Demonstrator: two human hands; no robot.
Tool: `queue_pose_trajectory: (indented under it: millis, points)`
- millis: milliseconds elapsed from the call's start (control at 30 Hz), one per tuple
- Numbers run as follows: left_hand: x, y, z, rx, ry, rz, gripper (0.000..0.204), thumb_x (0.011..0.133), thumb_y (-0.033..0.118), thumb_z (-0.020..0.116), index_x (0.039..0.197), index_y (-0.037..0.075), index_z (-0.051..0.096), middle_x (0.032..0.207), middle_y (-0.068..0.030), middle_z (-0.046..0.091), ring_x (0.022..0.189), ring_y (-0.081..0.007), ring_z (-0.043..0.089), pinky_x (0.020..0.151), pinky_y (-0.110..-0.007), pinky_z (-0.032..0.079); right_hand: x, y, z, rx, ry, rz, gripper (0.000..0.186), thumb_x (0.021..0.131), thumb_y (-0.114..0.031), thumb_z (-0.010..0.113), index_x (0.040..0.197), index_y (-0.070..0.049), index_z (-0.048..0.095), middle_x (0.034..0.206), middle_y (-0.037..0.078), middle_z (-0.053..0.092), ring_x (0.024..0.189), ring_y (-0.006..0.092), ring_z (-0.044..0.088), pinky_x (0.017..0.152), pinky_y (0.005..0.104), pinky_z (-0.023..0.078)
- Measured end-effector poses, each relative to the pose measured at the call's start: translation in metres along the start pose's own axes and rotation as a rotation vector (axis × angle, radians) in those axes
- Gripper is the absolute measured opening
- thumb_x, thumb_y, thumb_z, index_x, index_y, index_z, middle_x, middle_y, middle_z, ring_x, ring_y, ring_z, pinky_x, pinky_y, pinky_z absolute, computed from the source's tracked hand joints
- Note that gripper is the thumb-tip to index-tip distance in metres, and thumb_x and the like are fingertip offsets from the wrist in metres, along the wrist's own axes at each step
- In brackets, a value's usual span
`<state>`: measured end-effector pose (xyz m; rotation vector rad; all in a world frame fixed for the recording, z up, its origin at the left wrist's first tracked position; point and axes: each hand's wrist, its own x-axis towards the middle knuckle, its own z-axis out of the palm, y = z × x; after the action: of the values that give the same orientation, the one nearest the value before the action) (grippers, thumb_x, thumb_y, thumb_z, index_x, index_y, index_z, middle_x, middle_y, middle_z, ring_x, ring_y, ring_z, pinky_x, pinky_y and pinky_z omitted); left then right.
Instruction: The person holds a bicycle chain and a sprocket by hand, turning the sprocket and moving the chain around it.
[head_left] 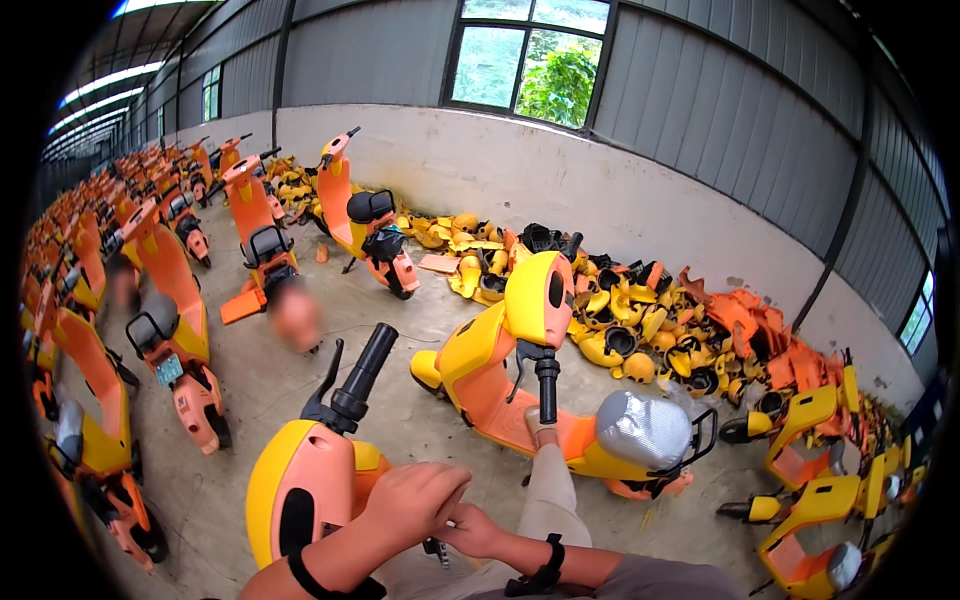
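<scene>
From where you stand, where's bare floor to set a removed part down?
The widest bare concrete floor lies to your left front, between the front cover under your hands and the row of parked scooters. A narrower strip runs ahead, before the toppled scooter. It is crowded along the wall, where the heap of shells lies.

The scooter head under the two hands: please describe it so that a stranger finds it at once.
Start at the window, go down past the lying scooter to the bottom edge. There the left hand and right hand meet on the yellow and orange scooter head. Its black handlebar grip points up.
</scene>
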<state>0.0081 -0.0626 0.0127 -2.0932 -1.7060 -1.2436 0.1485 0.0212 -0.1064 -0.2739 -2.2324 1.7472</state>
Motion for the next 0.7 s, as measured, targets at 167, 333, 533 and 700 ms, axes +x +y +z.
queue_pose_trajectory:
  millis: [167, 333, 533, 700]
  points:
    - [-0.001, -0.006, 0.011, 0.021, -0.223, -0.064, 0.027, 0.085, 0.017, 0.072, 0.108, 0.007, 0.062, 0.096, -0.0117, 0.067, 0.085, -0.0323, 0.067, 0.072, -0.041, 0.054, -0.005, 0.015, -0.009, 0.045, 0.141, 0.254, 0.027, 0.096, -0.018, 0.064, 0.114, 0.001, 0.065, 0.099, 0.009, 0.070, 0.095, 0.0142, 0.064, 0.087, 0.0318, 0.050]
    - [-0.014, -0.007, 0.016, 0.116, -0.623, -0.224, 0.038, 0.091, 0.033, 0.065, 0.119, 0.008, 0.058, 0.105, -0.0166, 0.066, 0.093, -0.0370, 0.066, 0.077, -0.045, 0.054, -0.012, 0.058, -0.007, 0.514, 0.208, 0.310, 0.025, 0.100, -0.019, 0.060, 0.112, 0.001, 0.067, 0.097, -0.001, 0.067, 0.087, 0.0057, 0.056, 0.079, 0.0257, 0.048]
    - [-0.008, -0.006, 0.018, 0.146, -0.707, -0.221, 0.051, 0.093, 0.047, 0.062, 0.126, 0.009, 0.055, 0.103, -0.0171, 0.067, 0.089, -0.0391, 0.067, 0.076, -0.046, 0.054, -0.027, 0.020, -0.035, 0.462, 0.163, 0.263, 0.029, 0.101, -0.026, 0.060, 0.112, 0.000, 0.069, 0.098, -0.002, 0.068, 0.091, 0.0047, 0.057, 0.082, 0.0232, 0.047]
    - [0.003, 0.002, 0.017, 0.020, -0.784, -0.235, 0.058, 0.089, 0.040, 0.070, 0.132, 0.005, 0.051, 0.114, -0.0233, 0.064, 0.105, -0.0420, 0.062, 0.091, -0.045, 0.049, -0.037, 0.003, -0.048, 0.455, 0.137, 0.179, 0.032, 0.102, -0.029, 0.060, 0.112, 0.001, 0.068, 0.103, 0.003, 0.068, 0.097, 0.0086, 0.060, 0.088, 0.0266, 0.048]
